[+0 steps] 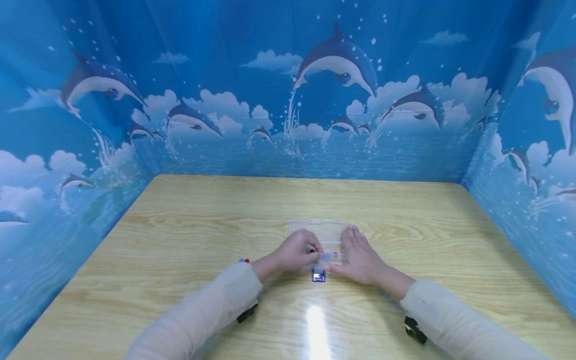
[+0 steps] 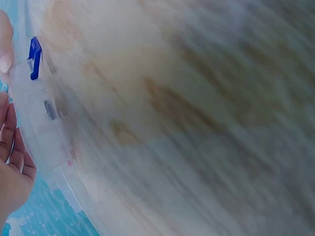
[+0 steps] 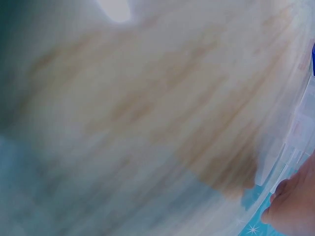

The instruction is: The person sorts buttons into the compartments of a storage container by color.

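A clear plastic box (image 1: 338, 247) with compartments lies open, its transparent lid (image 1: 315, 228) folded toward the back. Small blue and red pieces show inside it. At its front is a dark blue latch (image 1: 318, 275), also visible as a blue clip (image 2: 34, 58) in the left wrist view. My left hand (image 1: 298, 250) is over the left part of the box, fingers curled, pinching a small light-blue piece (image 2: 5, 87) at the fingertips. The right hand (image 1: 360, 257) rests along the right side, fingers straight and thumb near the latch.
Small red and blue pieces (image 1: 244, 260) lie on the wooden table (image 1: 202, 215) beside the left forearm, partly hidden by the sleeve. A blue curtain (image 1: 252, 150) printed with dolphins stands behind the table and along both sides.
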`<state>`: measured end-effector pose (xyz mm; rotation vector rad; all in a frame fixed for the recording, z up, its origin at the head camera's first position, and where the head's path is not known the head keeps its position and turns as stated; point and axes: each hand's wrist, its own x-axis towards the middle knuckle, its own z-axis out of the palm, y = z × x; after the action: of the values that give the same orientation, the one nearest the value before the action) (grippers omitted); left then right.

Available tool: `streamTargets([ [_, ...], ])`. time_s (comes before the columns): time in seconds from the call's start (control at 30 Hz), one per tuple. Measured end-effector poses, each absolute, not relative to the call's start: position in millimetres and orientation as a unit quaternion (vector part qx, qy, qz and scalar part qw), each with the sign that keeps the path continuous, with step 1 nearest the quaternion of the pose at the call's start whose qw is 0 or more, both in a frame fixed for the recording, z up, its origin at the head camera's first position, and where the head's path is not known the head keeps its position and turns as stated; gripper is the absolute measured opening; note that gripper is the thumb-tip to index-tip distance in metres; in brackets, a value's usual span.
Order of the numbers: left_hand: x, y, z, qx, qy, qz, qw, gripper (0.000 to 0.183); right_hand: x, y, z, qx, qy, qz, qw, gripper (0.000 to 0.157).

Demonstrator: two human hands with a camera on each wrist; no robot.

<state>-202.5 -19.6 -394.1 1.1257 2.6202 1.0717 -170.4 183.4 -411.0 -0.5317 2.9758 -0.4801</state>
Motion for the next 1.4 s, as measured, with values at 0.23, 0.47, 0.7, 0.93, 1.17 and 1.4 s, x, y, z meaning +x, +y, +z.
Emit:
streamTargets([
  [0.23, -201, -15, -396, 0.377, 0.87, 0.316, 0.039, 0.004, -169, 183, -409, -0.175, 0.97, -0.163, 0.04, 0.105],
  [0.47, -200, -11, -397, 0.392, 0.868, 0.304, 0.019, 0.004, -169, 182, -409, -0.174, 0.97, -0.166, 0.043, 0.105],
  [0.7, -200, -12, -395, 0.389, 0.87, 0.303, 0.015, 0.005, -170, 182, -410, -0.174, 0.97, -0.164, 0.044, 0.106],
  [0.93, -202, -21, -393, 0.364, 0.877, 0.314, 0.016, 0.007, -171, 183, -411, -0.17, 0.972, -0.156, 0.043, 0.106],
  [1.17, -204, -35, -394, 0.353, 0.874, 0.334, 0.003, 0.008, -171, 183, -411, -0.166, 0.972, -0.158, 0.048, 0.107],
  [1.4, -204, -47, -393, 0.345, 0.867, 0.359, -0.004, 0.007, -171, 183, -412, -0.167, 0.972, -0.158, 0.045, 0.107],
])
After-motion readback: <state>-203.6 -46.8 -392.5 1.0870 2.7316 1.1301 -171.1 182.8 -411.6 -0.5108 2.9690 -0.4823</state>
